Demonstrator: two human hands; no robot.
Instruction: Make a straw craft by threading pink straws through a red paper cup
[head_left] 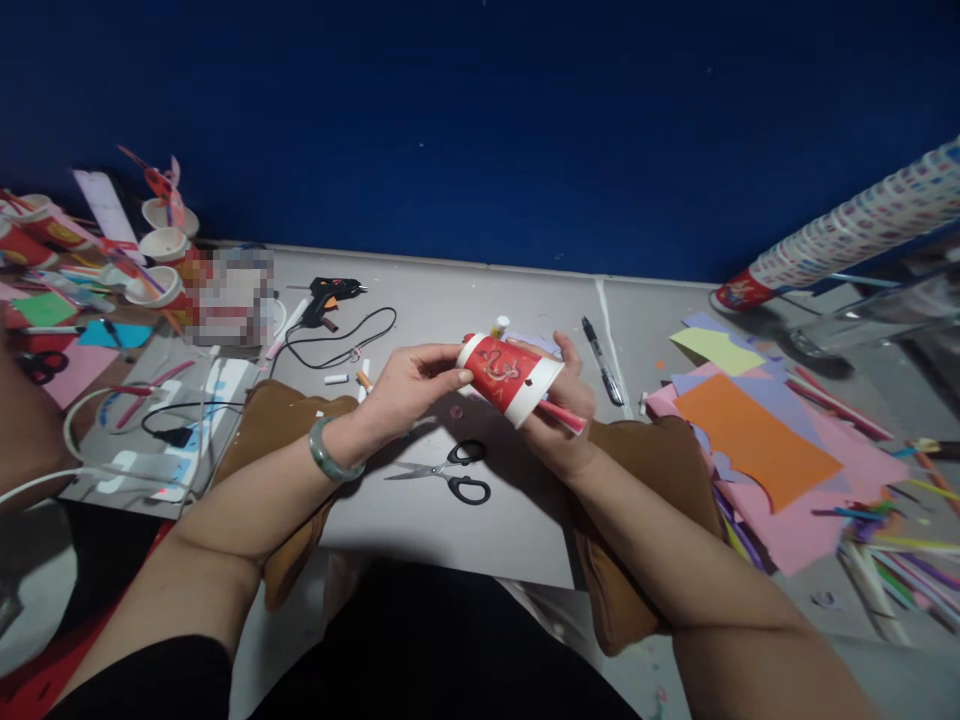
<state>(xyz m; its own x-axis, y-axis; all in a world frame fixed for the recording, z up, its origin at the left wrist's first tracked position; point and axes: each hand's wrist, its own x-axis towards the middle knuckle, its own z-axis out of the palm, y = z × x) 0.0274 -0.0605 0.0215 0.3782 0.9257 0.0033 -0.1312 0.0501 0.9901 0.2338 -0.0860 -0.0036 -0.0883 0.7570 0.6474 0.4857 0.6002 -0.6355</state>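
A red paper cup with white ends is tilted on its side between my hands, above the table. Thumb and fingers of my left hand close on its left end; a jade-like bangle circles that wrist. Behind and beneath the right end, my right hand grips the cup, some of its fingers hidden. A pink strip sticks out below the cup by my right palm; I cannot tell whether it is attached. Below, black-handled scissors lie with blades slightly apart.
A black glue gun with a looped cord lies back left, a black marker right of centre. Power strips and several cups stand left. Coloured paper, pipe cleaners and a long cup stack fill the right. Brown cushions flank me.
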